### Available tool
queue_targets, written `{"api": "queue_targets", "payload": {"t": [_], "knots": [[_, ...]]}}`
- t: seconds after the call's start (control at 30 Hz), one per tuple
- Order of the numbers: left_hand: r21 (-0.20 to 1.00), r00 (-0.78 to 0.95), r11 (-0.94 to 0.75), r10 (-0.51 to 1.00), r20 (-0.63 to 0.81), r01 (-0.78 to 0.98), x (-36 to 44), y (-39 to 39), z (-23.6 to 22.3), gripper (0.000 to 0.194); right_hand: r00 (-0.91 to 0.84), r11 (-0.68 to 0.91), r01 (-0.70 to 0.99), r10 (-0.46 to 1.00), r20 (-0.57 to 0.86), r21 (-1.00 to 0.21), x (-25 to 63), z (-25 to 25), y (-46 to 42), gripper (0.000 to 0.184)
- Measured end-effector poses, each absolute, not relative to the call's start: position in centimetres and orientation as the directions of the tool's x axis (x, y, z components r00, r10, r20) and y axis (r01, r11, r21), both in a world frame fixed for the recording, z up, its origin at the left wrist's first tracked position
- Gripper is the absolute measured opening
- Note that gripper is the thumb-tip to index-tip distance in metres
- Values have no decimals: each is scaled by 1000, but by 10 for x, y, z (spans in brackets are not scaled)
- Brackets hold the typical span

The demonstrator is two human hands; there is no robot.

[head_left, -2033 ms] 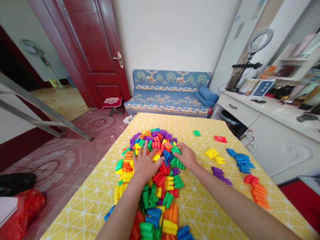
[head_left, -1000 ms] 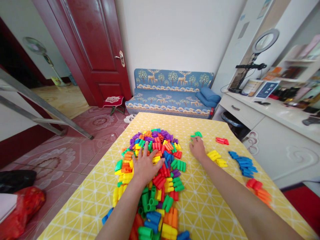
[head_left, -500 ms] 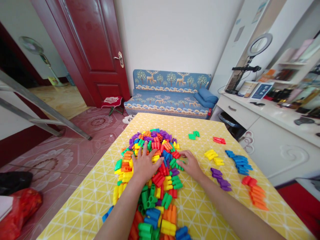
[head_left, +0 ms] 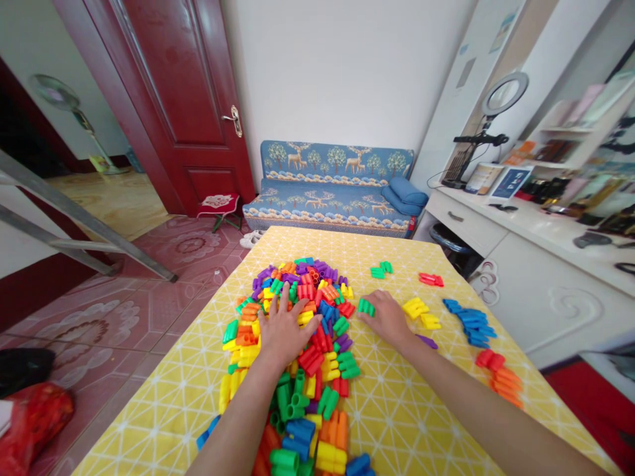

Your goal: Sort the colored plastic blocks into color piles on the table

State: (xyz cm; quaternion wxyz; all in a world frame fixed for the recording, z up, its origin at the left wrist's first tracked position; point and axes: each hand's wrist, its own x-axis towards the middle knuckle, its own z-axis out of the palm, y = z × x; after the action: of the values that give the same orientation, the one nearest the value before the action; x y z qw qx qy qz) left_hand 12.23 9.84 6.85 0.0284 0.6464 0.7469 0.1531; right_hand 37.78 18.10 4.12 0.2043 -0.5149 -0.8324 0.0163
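A long heap of mixed plastic tube-shaped building blocks point(head_left: 311, 360) covers the middle of the table. Spread fingers of my left hand point(head_left: 285, 330) rest on top of this heap. Just right of it, my right hand point(head_left: 389, 317) pinches a green block point(head_left: 366, 307) between thumb and fingers. Farther back lie two loose green blocks point(head_left: 381, 269). Sorted by colour to the right are a red block point(head_left: 431, 279), yellow blocks point(head_left: 421, 313), blue blocks point(head_left: 471, 322), red blocks point(head_left: 491, 360) and orange blocks point(head_left: 507, 385). My right wrist partly hides the purple blocks point(head_left: 427, 341).
The blocks lie on a yellow patterned tablecloth point(head_left: 397, 423). Behind the table stands a blue sofa point(head_left: 327, 192). A white dresser point(head_left: 496, 231) with a ring light point(head_left: 505, 94) is on the right. At left are a red door point(head_left: 183, 86) and a small stool point(head_left: 218, 206).
My right hand set one green block beside the other at the back, returned to the heap, and has now drawn another green block away to the right. My left hand stayed on the heap.
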Motion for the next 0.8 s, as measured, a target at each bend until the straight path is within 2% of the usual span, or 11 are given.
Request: {"api": "queue_targets", "payload": {"t": [0.1,0.23,0.33,0.5,0.63,0.7,0.8], "knots": [[263,-165,122,975,148,957,123,99,69,58,-217,267,957,918,331,-114,400,61,224,37],[259,-168,130,977,131,957,123,99,70,59,111,-75,985,966,233,-157,427,66,272,41],[260,-171,132,976,132,957,123,98,70,60,205,-173,967,963,174,-185,435,55,289,41],[259,-172,132,975,142,957,123,98,69,56,230,-176,948,955,187,-265,433,36,294,38],[259,-184,147,975,125,955,124,97,70,52,249,-145,922,932,265,-358,423,34,288,41],[262,-187,151,975,120,953,125,97,71,52,199,-57,914,926,321,-402,412,35,279,36],[265,-183,145,975,126,953,125,97,72,52,-17,190,873,932,361,-449,384,33,255,23]]}}
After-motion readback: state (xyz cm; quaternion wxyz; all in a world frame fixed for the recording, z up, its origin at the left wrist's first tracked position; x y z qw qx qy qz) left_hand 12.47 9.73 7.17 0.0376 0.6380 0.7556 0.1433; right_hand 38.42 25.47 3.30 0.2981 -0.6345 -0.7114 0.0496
